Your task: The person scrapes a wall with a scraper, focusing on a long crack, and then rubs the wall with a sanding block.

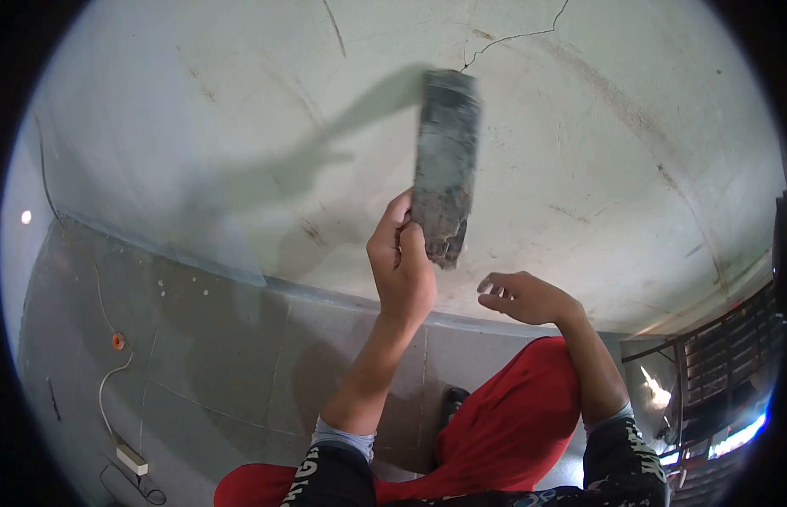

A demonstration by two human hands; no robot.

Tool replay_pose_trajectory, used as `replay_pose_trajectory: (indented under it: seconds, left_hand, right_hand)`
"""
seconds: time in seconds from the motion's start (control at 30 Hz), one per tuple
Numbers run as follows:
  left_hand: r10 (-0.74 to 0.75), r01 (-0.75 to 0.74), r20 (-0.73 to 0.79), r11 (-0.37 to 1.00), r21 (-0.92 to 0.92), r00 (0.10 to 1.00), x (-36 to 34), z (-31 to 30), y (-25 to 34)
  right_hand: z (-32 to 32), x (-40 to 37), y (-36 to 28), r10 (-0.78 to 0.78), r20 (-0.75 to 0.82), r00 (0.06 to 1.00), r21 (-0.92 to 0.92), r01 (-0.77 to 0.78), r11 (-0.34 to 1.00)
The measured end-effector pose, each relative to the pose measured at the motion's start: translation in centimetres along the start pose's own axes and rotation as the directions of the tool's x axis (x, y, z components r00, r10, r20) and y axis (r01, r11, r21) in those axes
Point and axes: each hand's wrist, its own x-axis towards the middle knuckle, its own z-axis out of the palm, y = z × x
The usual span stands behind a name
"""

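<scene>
My left hand (400,264) grips the lower end of a long, flat, grey tool (445,160) caked with dried plaster. It holds the tool upright and flat against a pale, cracked wall (241,127). The tool's shadow falls on the wall to its left. My right hand (522,296) hovers just right of and below the tool, fingers loosely curled, holding nothing. Both forearms rise from the bottom of the view, above my red-clad knees (503,422).
A grey tiled floor (199,355) meets the wall along a curved edge. A white cable (110,380) with an orange piece runs down the left to a small white box (131,459). A dark metal grille (723,355) stands at the right.
</scene>
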Motion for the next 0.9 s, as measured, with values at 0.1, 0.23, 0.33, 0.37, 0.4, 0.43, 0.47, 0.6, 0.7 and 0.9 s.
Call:
replay_pose_trajectory:
  seconds: [0.1, 0.23, 0.33, 0.37, 0.4, 0.43, 0.47, 0.6, 0.7, 0.9]
  left_hand:
    - [-0.034, 0.028, 0.092, 0.998, 0.061, 0.995, 0.3, 0.0, 0.6]
    - [-0.273, 0.254, 0.197, 0.960, 0.118, 0.942, 0.1, -0.3, 3.7]
    - [-0.379, 0.325, 0.281, 0.920, 0.220, 0.882, 0.3, -0.9, 5.3]
    - [-0.416, 0.305, 0.298, 0.884, 0.355, 0.859, 0.2, -1.1, 6.0]
    - [-0.454, 0.274, 0.309, 0.832, 0.482, 0.836, 0.2, -1.3, 6.5]
    - [-0.453, 0.271, 0.310, 0.832, 0.484, 0.836, 0.3, -1.7, 6.9]
    - [-0.459, 0.251, 0.341, 0.825, 0.506, 0.821, 0.4, -2.1, 7.2]
    - [-0.471, 0.158, 0.442, 0.800, 0.579, 0.763, 1.0, -3.1, 8.0]
    - [-0.441, 0.089, 0.582, 0.842, 0.533, 0.683, 1.1, -2.4, 6.9]
    - [-0.494, -0.013, 0.688, 0.808, 0.589, 0.532, 1.2, -0.7, 2.9]
  right_hand:
    - [-0.4, -0.9, -1.0, -0.102, -0.204, 0.974, 0.108, 0.126, 0.986]
    - [-0.2, -1.8, -2.3, -0.144, -0.621, 0.770, 0.110, 0.267, 0.957]
    - [-0.5, -2.5, -3.0, -0.391, -0.823, 0.411, -0.316, 0.242, 0.918]
    - [-0.4, -3.0, -3.4, -0.523, -0.783, 0.337, -0.486, 0.194, 0.852]
    - [-0.1, -3.4, -3.6, -0.646, -0.714, 0.270, -0.637, 0.131, 0.759]
    - [0.7, -3.6, -4.0, -0.636, -0.730, 0.250, -0.635, 0.095, 0.766]
    - [1.0, -3.7, -4.1, -0.636, -0.731, 0.248, -0.635, 0.095, 0.767]
    - [1.4, -3.7, -3.9, -0.729, -0.676, 0.106, -0.713, 0.156, 0.684]
    - [1.5, -4.9, -4.9, -0.668, -0.681, 0.299, -0.639, 0.201, 0.742]
    - [0.3, -6.6, -4.1, -0.617, -0.252, 0.745, -0.671, 0.326, 0.666]
